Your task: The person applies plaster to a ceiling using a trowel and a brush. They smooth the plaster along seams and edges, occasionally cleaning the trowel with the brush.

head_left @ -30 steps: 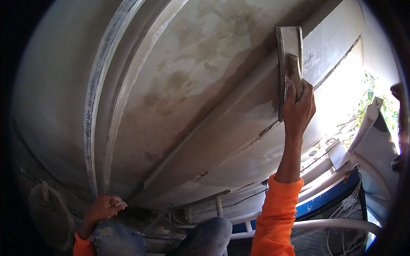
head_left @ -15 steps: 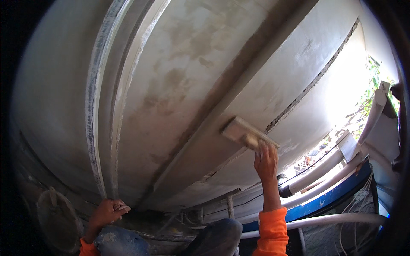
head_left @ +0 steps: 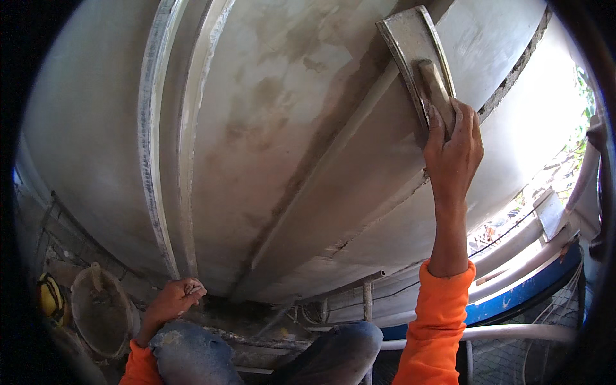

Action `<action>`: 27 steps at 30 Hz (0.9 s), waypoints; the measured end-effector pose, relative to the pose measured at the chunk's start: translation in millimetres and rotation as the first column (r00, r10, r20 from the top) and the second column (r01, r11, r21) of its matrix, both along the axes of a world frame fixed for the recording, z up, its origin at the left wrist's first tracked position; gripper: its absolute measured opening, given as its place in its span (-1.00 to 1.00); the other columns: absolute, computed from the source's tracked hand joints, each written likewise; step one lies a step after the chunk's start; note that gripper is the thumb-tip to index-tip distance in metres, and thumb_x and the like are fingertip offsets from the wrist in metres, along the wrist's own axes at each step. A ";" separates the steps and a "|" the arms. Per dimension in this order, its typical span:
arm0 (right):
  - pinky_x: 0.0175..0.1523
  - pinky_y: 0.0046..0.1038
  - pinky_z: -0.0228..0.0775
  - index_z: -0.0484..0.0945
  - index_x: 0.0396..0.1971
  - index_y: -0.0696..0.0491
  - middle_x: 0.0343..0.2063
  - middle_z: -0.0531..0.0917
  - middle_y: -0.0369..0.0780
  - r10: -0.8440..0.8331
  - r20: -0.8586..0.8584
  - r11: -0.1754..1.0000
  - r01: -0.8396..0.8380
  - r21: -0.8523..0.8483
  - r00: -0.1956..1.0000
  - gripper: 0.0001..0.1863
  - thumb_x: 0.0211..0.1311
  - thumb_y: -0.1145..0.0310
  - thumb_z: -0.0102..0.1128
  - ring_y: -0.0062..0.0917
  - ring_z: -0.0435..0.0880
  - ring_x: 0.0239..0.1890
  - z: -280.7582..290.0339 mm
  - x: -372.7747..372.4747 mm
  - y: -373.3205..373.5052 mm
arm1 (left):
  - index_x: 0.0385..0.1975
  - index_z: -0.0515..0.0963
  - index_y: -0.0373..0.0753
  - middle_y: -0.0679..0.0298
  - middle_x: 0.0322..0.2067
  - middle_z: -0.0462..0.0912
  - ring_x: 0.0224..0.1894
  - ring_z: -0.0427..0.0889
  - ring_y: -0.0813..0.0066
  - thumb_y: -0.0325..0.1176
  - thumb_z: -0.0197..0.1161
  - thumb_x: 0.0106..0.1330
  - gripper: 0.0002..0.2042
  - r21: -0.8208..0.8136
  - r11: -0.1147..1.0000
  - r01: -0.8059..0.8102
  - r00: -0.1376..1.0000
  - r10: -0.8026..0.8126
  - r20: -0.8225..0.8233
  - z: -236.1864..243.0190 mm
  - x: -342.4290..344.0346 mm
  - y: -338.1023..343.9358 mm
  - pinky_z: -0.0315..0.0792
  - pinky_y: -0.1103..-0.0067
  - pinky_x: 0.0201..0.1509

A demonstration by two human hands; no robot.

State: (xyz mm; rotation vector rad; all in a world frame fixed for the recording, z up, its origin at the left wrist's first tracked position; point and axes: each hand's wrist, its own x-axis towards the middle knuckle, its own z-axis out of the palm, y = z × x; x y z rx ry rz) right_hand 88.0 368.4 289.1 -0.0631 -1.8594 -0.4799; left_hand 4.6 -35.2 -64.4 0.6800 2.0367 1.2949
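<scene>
My right hand [head_left: 454, 144] is raised, fingers wrapped round the handle of a long plastering float [head_left: 405, 40]. The float lies against the pale plastered surface [head_left: 276, 51], across the edge of a raised strip [head_left: 350, 131] in it. At the lower left my left hand [head_left: 171, 301] is closed above my knee [head_left: 192, 353], near the lower ends of two long pale strips [head_left: 153, 106]. Whitish material shows at its fingers, but what they hold, if anything, I cannot make out.
A plaster-caked bucket [head_left: 131, 317] stands at the lower left, beside a yellow and black object [head_left: 50, 298]. Metal pipes [head_left: 367, 300] run below the surface. At the right are a blue curved edge [head_left: 513, 295], a pale rail [head_left: 513, 332], netting and a bright opening.
My right hand has moved up and to the right with the float, which has turned from lying crosswise to pointing upward. The left hand stays closed near the knee; the view has shifted slightly.
</scene>
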 end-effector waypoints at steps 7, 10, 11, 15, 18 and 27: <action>-0.11 -0.14 0.55 0.49 0.07 0.12 -0.18 0.59 -0.03 -0.080 0.164 0.996 0.085 -0.026 0.983 -0.58 0.19 0.50 0.31 -0.09 0.67 -0.15 -70.4 24.7 29.8 | -0.06 0.60 -0.40 0.21 -0.39 0.68 -0.32 0.68 0.52 -0.18 0.27 0.47 -0.66 -0.072 0.997 0.020 0.999 -0.016 0.051 -5.9 -5.2 -5.5 0.52 0.51 -0.25; -0.13 -0.16 0.54 0.50 0.09 0.11 -0.17 0.59 -0.07 -0.145 0.251 0.989 0.133 0.063 0.957 -0.55 0.15 0.51 0.33 -0.15 0.66 -0.18 -131.3 50.8 52.1 | -0.06 0.60 -0.40 0.20 -0.38 0.68 -0.30 0.67 0.51 -0.17 0.27 0.47 -0.65 -0.082 0.996 0.017 0.997 -0.011 0.072 -9.8 -5.2 -7.4 0.52 0.50 -0.22; -0.14 -0.17 0.54 0.51 0.08 0.11 -0.16 0.60 -0.08 -0.168 0.295 0.985 0.153 0.073 0.940 -0.55 0.15 0.51 0.33 -0.17 0.66 -0.20 -151.0 62.2 59.2 | -0.06 0.60 -0.40 0.20 -0.38 0.68 -0.30 0.68 0.49 -0.17 0.27 0.47 -0.65 -0.064 0.998 0.014 0.998 -0.010 0.062 -12.0 -4.9 -7.2 0.52 0.49 -0.20; -0.14 -0.19 0.55 0.54 0.04 0.11 -0.18 0.63 -0.10 -0.127 0.436 0.992 0.105 0.075 0.891 -0.60 0.17 0.52 0.34 -0.17 0.66 -0.22 -210.8 107.6 68.8 | -0.02 0.60 -0.38 0.17 -0.30 0.70 -0.22 0.68 0.36 -0.17 0.28 0.46 -0.65 -0.068 0.998 0.007 0.997 -0.012 -0.074 -22.1 -4.6 -9.0 0.52 0.41 -0.09; -0.16 -0.17 0.54 0.54 0.02 0.12 -0.22 0.65 -0.08 0.035 0.337 0.997 -0.011 -0.072 0.941 -0.61 0.18 0.50 0.35 -0.12 0.67 -0.23 -207.6 107.0 63.9 | 0.00 0.61 -0.37 0.10 -0.15 0.71 -0.14 0.68 0.23 -0.17 0.27 0.46 -0.64 -0.100 0.995 0.011 0.992 -0.023 -0.125 -27.5 -10.5 -8.0 0.52 0.37 -0.01; -0.24 -0.17 0.55 0.50 0.03 0.05 -0.23 0.58 -0.08 0.048 0.059 0.994 -0.042 -0.101 0.997 -0.60 0.16 0.47 0.32 -0.07 0.66 -0.27 -76.1 16.6 16.6 | 0.05 0.61 -0.35 0.07 -0.15 0.72 -0.08 0.68 0.28 -0.08 0.15 0.54 -0.59 -0.141 0.990 0.010 1.000 -0.006 0.029 -40.2 -5.7 -8.7 0.51 0.43 0.05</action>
